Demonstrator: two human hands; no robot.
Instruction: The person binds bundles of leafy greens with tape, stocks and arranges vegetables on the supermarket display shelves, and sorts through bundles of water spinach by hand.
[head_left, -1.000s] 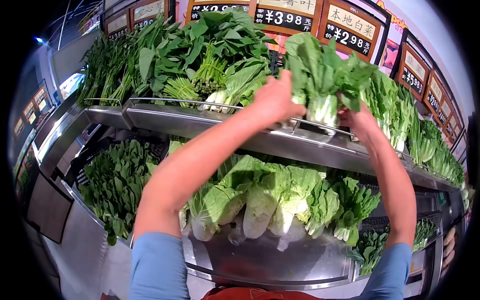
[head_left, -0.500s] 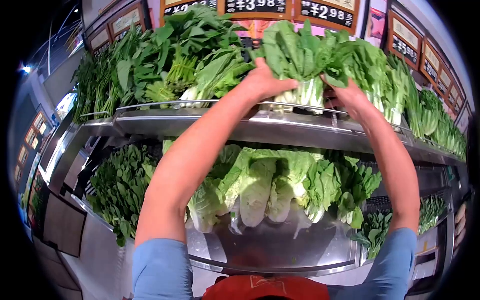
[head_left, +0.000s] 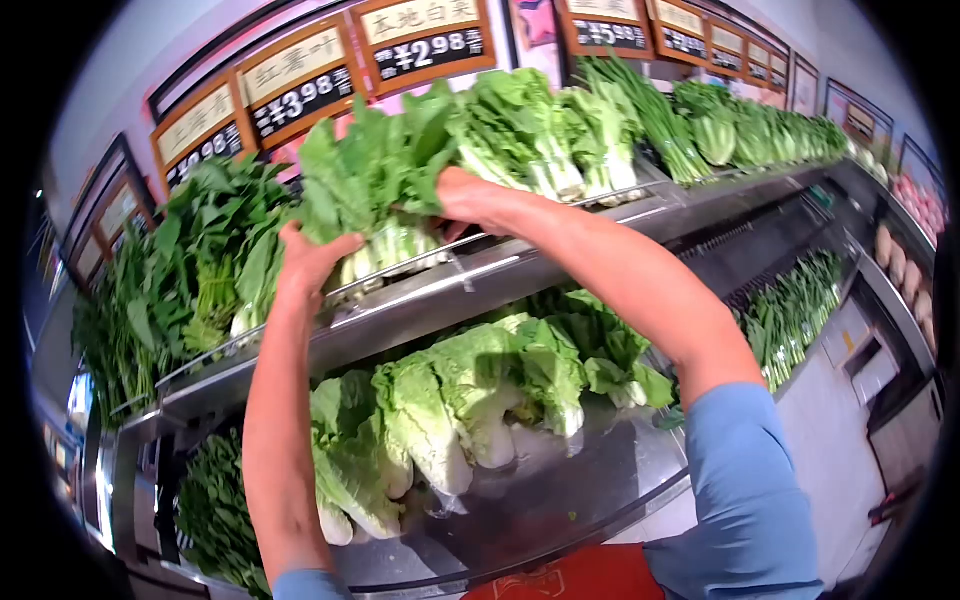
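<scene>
On the upper shelf, a bunch of leafy greens [head_left: 375,180] with pale stalks is clasped between my two hands. My left hand [head_left: 310,262] is at its left side, thumb across the stalks and the other fingers partly hidden by leaves. From the right, my right hand [head_left: 458,202] is pressed against the bunch, its fingers mostly out of sight behind leaves and stalks. Left of my left hand are darker leafy bundles [head_left: 215,225]. More pale-stalked greens [head_left: 520,130] stand right of my right hand.
A metal rail [head_left: 400,268] runs along the upper shelf's front edge. Below, napa cabbages [head_left: 425,410] lie on a metal shelf [head_left: 590,500]. Price signs [head_left: 300,85] hang behind the greens. Green onions [head_left: 650,115] are farther right.
The view has turned right and tilted, so the shelf now slopes up to the right. Both hands stay around the greens; my left hand now sits lower against the bunch's left side.
</scene>
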